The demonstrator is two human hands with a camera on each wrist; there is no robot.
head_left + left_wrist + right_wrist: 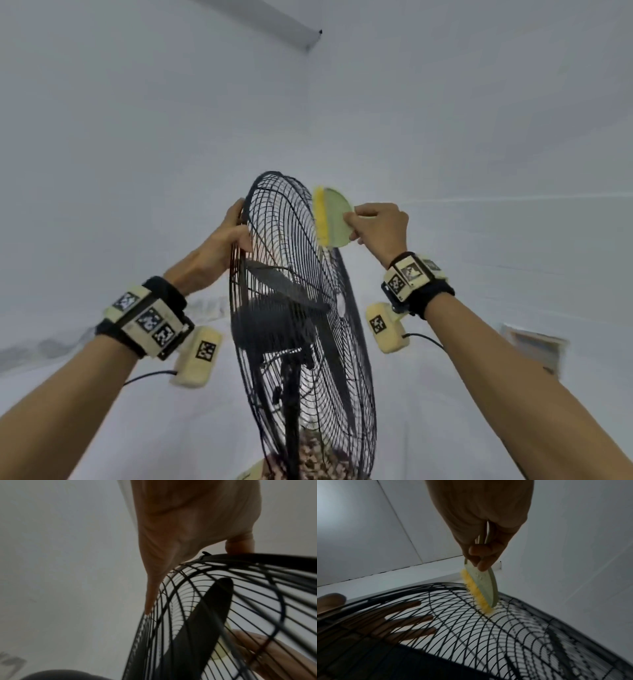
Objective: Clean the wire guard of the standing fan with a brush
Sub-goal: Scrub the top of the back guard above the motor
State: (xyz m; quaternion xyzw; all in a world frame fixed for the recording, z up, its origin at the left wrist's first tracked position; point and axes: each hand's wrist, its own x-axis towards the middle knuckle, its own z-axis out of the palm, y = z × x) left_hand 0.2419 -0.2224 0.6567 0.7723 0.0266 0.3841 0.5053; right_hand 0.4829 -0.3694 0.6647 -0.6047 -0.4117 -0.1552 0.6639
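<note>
The standing fan's black wire guard [301, 325] fills the middle of the head view, with its dark blades [211, 615] inside. My left hand [233, 233] grips the guard's rim at the upper left, thumb [240, 546] on the rim and fingers [406, 620] lying behind the wires. My right hand [370, 222] pinches a pale green brush [337, 219] with yellow bristles [476, 595]. The bristles press against the front wires near the guard's top right.
White walls lie behind the fan, with a grey conduit [274, 24] high up. The fan's black pole [291, 411] runs down to a patterned surface [315, 452]. A pale framed object [534, 346] sits low on the right wall.
</note>
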